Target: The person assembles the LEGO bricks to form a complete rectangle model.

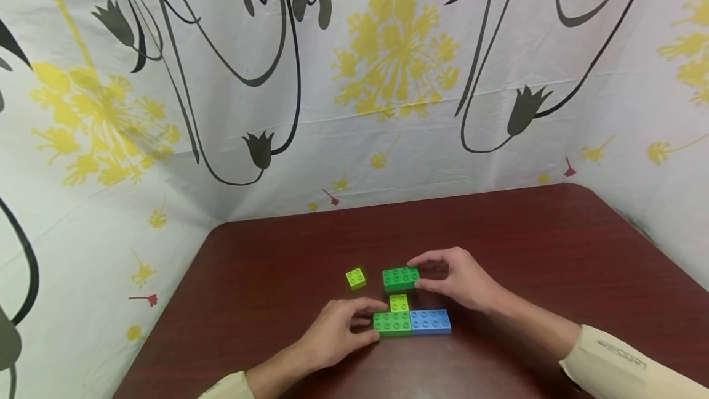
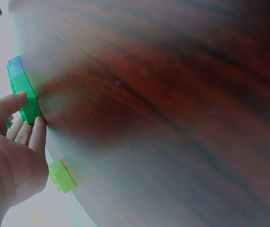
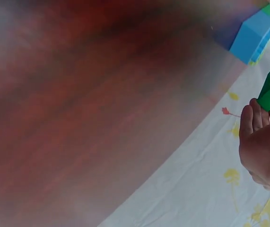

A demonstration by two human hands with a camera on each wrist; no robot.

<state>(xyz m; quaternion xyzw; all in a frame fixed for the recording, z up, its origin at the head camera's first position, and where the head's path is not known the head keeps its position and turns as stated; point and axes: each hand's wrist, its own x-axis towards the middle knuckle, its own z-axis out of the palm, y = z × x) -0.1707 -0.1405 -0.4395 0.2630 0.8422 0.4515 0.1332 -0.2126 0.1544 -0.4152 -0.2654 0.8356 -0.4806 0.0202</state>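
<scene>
Pale sleeves (image 1: 626,359) are seen at the bottom of the head view, one at the lower right and one left of the middle. Above the left one, the left hand (image 1: 335,334) is shown, low in the frame. By its fingers, the left end of a light green brick (image 1: 392,323) is held, with the thumb at the front and a finger at the back. A blue brick (image 1: 430,321) is set against the right end of that brick, so one row is made. Just behind the light green brick, a small lime brick (image 1: 399,303) can be seen. Higher up and to the right, the right hand (image 1: 460,279) is shown. By its fingers, a dark green brick (image 1: 400,278) is pinched at the right end. Whether the red-brown bench (image 1: 277,263) is touched by it cannot be told. To the left of it, a loose lime brick (image 1: 356,278) is found by itself. At the top of the frame, a white cloth (image 1: 332,153) is seen, with yellow and gray flowers printed on it.
</scene>
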